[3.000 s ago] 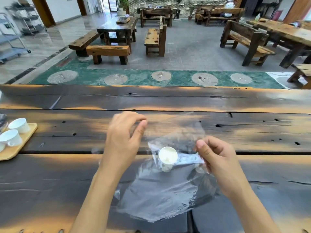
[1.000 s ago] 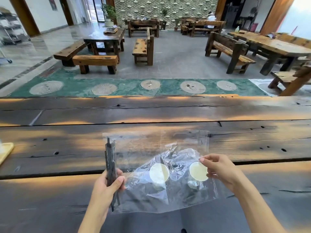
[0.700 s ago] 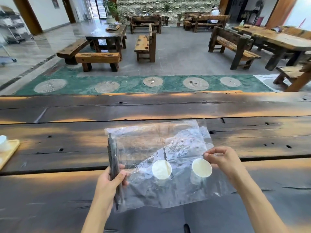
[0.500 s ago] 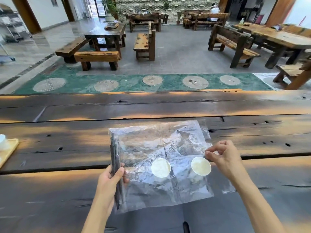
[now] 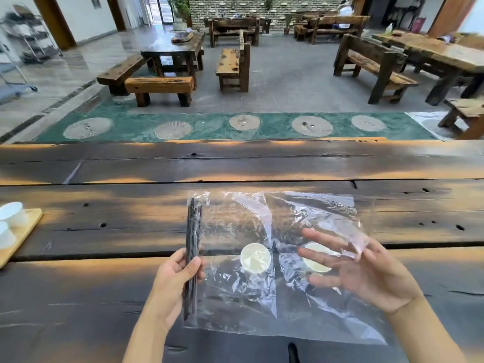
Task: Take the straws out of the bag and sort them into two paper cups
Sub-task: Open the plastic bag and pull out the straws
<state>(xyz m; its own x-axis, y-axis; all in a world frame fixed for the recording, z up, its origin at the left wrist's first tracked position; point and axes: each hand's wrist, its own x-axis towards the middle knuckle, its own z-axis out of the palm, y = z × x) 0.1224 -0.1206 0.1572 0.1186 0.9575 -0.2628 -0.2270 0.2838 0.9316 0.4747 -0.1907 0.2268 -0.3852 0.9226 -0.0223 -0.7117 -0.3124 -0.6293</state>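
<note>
The straws (image 5: 192, 255) are being pinched through the bag (image 5: 275, 258) by the left hand (image 5: 175, 281), the right hand (image 5: 366, 273) being spread empty, both paper cups (image 5: 255, 258) being left unfilled.

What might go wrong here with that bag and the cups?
The left hand pinches the dark straws through the clear bag, so they may stay trapped inside. The bag hangs over two paper cups; moving it might tip them. The right hand is spread open, so the bag could slip.
</note>
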